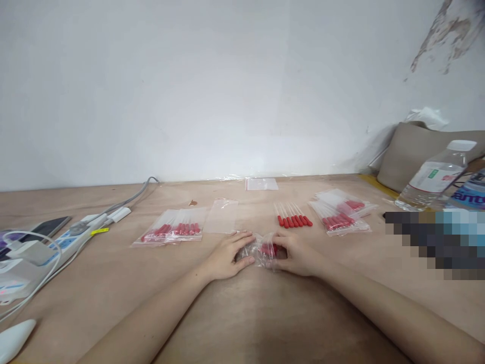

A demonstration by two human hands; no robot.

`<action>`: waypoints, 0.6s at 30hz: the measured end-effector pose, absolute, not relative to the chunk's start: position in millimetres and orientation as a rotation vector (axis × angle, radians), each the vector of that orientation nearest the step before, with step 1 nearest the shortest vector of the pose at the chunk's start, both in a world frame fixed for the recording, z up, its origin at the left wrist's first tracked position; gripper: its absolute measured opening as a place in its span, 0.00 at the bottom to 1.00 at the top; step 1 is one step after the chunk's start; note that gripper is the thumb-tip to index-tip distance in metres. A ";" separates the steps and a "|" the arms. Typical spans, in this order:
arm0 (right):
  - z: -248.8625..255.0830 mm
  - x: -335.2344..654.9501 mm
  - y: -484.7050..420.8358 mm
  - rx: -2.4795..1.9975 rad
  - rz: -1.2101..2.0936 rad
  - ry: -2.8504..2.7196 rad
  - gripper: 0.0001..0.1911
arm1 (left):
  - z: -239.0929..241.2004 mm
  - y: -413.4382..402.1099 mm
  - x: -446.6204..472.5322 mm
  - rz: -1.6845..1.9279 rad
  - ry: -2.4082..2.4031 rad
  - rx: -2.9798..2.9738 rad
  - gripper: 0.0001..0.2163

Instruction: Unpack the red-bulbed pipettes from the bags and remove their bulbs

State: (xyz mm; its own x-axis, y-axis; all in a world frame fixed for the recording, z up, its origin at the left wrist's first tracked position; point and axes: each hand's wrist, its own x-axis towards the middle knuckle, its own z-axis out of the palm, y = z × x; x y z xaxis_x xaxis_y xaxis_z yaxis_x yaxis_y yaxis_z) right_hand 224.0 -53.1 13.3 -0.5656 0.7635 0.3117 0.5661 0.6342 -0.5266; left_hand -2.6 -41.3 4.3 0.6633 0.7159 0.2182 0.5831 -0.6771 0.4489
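Observation:
A crinkled clear plastic bag [257, 257] with red pieces inside lies on the table between my hands. My left hand [227, 257] curves around its left side, thumb and fingers gripping the plastic. Around the other side, next to the red pieces, my right hand [297, 254] is closed with thumb and fingertips on the bag. Just beyond my right hand, several thin white sticks with red ends [292, 221] are laid in a row. An empty zip bag [223, 216] lies flat beyond my left hand.
Filled zip bags of red-ended sticks lie at left [170, 227] and right [339, 215]. Another zip bag [261, 184] is near the wall. A power strip [70, 242] with cables, a phone [47, 228] and a white mouse [17, 338] occupy the left; a water bottle [435, 177] stands right.

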 end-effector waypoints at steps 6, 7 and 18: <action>16.6 225.2 -53.3 -1.106 0.371 -2.382 0.05 | 5.6 -41.8 -2.2 0.553 1.028 2.532 0.22; 20.7 226.5 -55.1 -1.105 0.323 -2.398 0.05 | 5.8 -41.8 -2.1 0.550 1.029 2.533 0.22; 6.2 233.9 -52.9 -0.946 0.341 -2.397 0.11 | 4.3 -41.2 -3.3 0.532 1.036 2.547 0.23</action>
